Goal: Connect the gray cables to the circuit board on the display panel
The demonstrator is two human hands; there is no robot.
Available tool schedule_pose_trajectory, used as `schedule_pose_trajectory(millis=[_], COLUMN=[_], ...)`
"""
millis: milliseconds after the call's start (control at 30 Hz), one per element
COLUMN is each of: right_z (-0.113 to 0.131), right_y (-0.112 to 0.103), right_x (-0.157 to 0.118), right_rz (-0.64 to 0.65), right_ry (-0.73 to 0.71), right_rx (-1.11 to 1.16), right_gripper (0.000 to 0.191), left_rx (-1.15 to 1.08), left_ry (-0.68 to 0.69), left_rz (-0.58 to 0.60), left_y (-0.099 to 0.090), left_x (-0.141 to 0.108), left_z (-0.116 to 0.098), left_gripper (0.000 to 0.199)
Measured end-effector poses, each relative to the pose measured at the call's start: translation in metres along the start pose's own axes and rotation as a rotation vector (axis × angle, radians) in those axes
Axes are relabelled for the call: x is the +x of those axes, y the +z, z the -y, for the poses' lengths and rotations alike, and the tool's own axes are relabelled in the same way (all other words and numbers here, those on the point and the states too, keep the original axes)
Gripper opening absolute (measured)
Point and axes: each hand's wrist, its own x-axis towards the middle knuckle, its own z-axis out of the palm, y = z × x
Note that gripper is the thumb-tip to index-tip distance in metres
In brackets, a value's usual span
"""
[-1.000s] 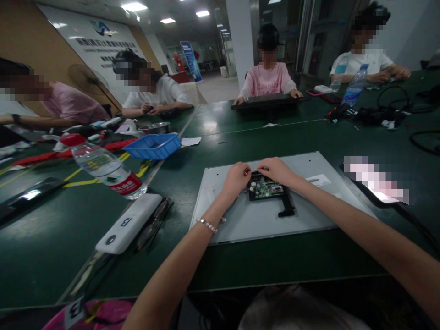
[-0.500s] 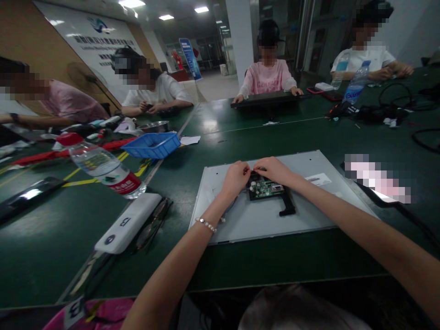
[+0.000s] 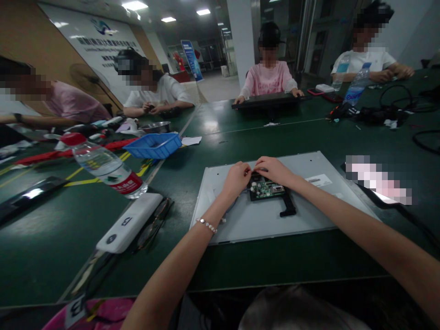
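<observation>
At frame centre, the left hand (image 3: 236, 179) and right hand (image 3: 273, 170) are working at the board's (image 3: 266, 189) far edge, fingers bunching; whether they are gripping it, I can't tell. The board is lying on the panel (image 3: 302, 220).

Green table (image 3: 192, 270), lit ceiling lamps (image 3: 134, 6), tan wall (image 3: 57, 43), pale floor (image 3: 215, 85), apparently glass doors (image 3: 309, 41)

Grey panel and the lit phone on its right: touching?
Apart. In the head view a strip of green table shows between the right edge of the grey panel and the phone.
</observation>
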Motion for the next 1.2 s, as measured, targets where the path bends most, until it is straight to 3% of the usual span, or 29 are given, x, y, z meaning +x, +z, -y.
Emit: schedule_pose_trajectory(millis=[333, 900, 1033, 1200], right_z=[0.003, 0.005, 0.008, 0.005], right_y=[-0.003, -0.007, -0.021, -0.062], right_x=[0.000, 0.001, 0.002, -0.016], right_rz=[0.039, 0.072, 0.074, 0.070], right_ry=[0.037, 0.017, 0.029, 0.095], right_rx=[0.030, 0.018, -0.057, -0.135], right_gripper=[0.018, 0.022, 0.024, 0.025], left_rx=[-0.005, -0.220, -0.111, 0.013], left_ry=[0.008, -0.092, -0.065, -0.009], left_rz=[0.004, -0.001, -0.043, -0.090], left_y=[-0.001, -0.006, -0.012, -0.021], left_x=[-0.002, -0.004, -0.005, -0.006], left_z=[0.001, 0.003, 0.001, -0.002], left_gripper=[0.012, 0.025, 0.019, 0.019])
